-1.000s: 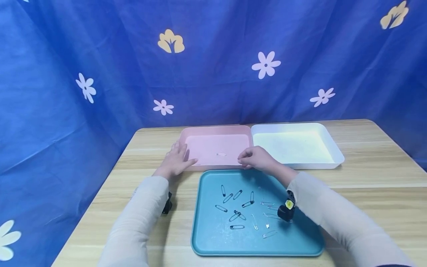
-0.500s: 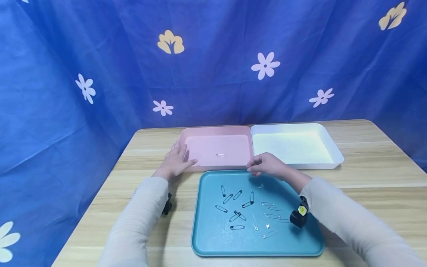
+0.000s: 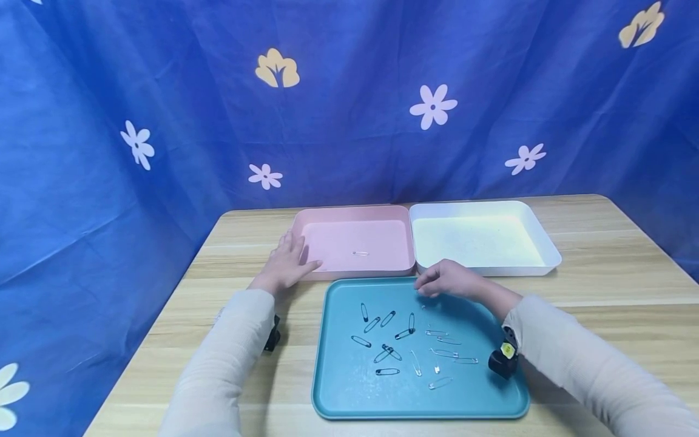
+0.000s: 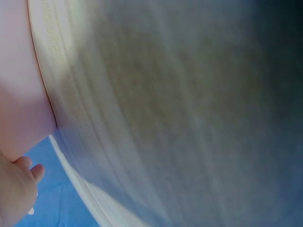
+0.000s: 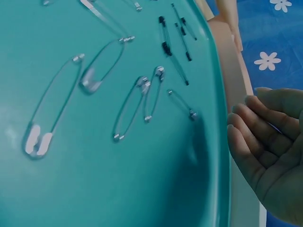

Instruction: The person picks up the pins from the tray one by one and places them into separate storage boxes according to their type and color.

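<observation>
My left hand (image 3: 283, 264) rests on the left side of the pink tray (image 3: 357, 274), fingers spread. One silver safety pin (image 3: 360, 253) lies inside that tray. Over the far edge of the teal tray (image 3: 355, 400) is my right hand (image 3: 450, 280), its fingers loosely bent. In the right wrist view nothing shows between the fingers of this hand (image 5: 272, 151). Several black safety pins (image 3: 388, 371) lie on the left half of the teal tray. Several silver safety pins (image 3: 440, 383) lie toward its right, seen large in the right wrist view, such as one silver pin (image 5: 39, 142).
A white tray (image 3: 491, 271) stands right of the pink one, their sides meeting. Both sit behind the teal tray on a wooden table (image 3: 617, 291). A blue flowered curtain (image 3: 349, 152) hangs behind and at the left.
My right hand has moved from the pink tray's front right corner, rightward and back toward me, over the teal tray's far edge. My left hand has stayed in place.
</observation>
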Motion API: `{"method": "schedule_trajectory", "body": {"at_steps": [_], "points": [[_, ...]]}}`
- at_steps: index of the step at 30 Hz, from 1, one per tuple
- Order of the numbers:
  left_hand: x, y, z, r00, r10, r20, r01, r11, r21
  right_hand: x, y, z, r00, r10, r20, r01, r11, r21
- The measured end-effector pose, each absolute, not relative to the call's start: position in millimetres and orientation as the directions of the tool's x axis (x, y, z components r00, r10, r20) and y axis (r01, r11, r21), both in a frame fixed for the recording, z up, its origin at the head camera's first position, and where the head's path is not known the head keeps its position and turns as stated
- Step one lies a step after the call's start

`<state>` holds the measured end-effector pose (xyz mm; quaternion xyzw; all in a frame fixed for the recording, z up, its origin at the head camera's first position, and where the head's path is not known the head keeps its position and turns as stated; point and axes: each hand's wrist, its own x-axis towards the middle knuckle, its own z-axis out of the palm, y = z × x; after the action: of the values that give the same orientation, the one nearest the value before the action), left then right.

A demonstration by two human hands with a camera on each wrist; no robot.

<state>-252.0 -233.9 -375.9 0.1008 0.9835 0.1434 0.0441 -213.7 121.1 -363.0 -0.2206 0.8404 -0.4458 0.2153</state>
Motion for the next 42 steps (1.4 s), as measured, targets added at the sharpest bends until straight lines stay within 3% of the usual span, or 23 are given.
{"method": "schedule_trajectory", "body": {"at_steps": [10, 22, 42], "points": [[-253.0, -235.1, -376.9, -0.976, 0.204, -0.069, 0.179, 0.946, 0.271, -211.6, 126.8, -371.8, -0.739, -0.655, -0.157, -0.358, 0.579, -0.732], [-254.4, -235.3, -378.3, -0.977, 0.201, -0.076, 0.176, 0.951, 0.253, -209.8, 125.2, -379.0, -0.637, -0.766, -0.088, -0.561, 0.539, -0.628], [-254.1, -234.7, -379.8, -0.978, 0.196, -0.070, 0.173, 0.954, 0.245, -208.6, 128.7, -384.3, -0.660, -0.747, -0.078, -0.573, 0.568, -0.591]]}}
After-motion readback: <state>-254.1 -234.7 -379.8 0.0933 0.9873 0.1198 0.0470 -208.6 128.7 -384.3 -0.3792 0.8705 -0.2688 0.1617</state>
